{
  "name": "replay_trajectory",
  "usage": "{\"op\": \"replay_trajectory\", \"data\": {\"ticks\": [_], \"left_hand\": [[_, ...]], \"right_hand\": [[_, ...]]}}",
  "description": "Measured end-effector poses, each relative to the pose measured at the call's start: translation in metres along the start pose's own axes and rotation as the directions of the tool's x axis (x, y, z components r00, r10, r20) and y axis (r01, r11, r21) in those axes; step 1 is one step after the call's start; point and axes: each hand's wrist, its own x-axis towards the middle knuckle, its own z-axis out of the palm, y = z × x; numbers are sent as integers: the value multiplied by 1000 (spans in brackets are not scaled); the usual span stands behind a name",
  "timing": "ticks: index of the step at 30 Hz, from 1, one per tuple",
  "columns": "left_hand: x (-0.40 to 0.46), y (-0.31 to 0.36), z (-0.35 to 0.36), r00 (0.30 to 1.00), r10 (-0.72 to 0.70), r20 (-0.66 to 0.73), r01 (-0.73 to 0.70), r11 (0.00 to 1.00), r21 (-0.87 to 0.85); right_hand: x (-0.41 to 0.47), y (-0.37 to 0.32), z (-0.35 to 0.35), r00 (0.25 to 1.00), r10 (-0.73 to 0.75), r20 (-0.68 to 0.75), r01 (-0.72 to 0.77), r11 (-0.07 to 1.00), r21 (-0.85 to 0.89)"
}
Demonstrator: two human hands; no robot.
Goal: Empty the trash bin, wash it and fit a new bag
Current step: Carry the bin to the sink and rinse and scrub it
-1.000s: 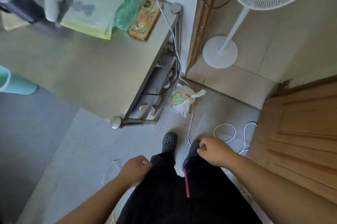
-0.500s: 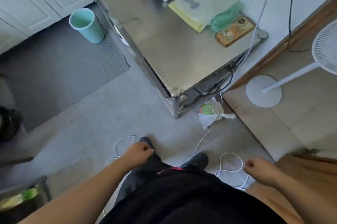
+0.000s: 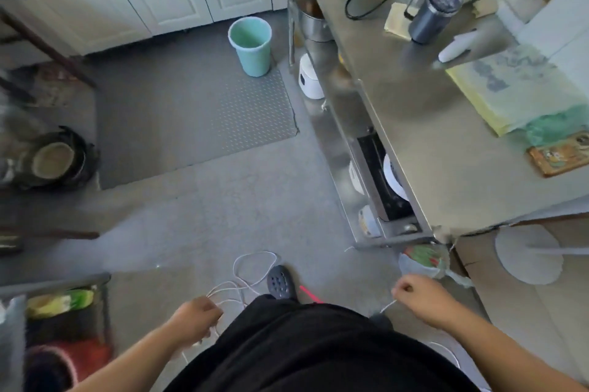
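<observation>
Swung leftward since a moment ago, the view now shows more steel table (image 3: pixel 430 143), with the teal trash bin (image 3: pixel 251 45) upright beside its far end. Left hand (image 3: pixel 196 318) and right hand (image 3: pixel 420 296) hang loosely curled, empty.

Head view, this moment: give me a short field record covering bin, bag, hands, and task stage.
bin: teal bin upright on the grey mat, beside the steel table, no bag visible in it
tied bag: white bag on the floor by the table's corner
left hand: fingers curled, empty
right hand: fingers curled, empty
stage: bin not in hand, no new bag fitted
</observation>
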Motion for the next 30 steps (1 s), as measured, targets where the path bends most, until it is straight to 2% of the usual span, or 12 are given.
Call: {"op": "replay_trajectory", "data": {"ticks": [3, 7, 15, 17, 22, 25, 27, 30], "left_hand": [[15, -25, -50, 995, -95, -35, 93, 995, -36], [35, -21, -104, 989, -113, -91, 104, 989, -103], [65, 78, -161, 994, -30, -100, -7, 935, -354], [73, 109, -173, 997, -4, -82, -25, 933, -359], [87, 175, -218, 998, 25, -54, -36, 974, -223], [96, 206, -255, 995, 23, -99, -43, 978, -206], [102, 220, -278, 988, 0, -156, -40, 966, -256], [110, 228, -306, 980, -56, -190, -7, 949, -316]], "right_hand": [[26, -69, -13, 997, -67, -29, 68, 997, 32], [52, -127, -26, 994, -113, -12, 113, 994, 3], [113, -145, -56, 991, 10, 132, 15, 982, -188], [136, -153, -72, 986, 38, 160, -10, 985, -171], [199, -202, -127, 978, 75, 194, -30, 975, -220], [238, -257, -169, 976, 19, 216, 34, 971, -236], [263, -298, -201, 981, -31, 191, 73, 973, -219], [292, -363, -242, 982, -98, 158, 119, 985, -128]]}}
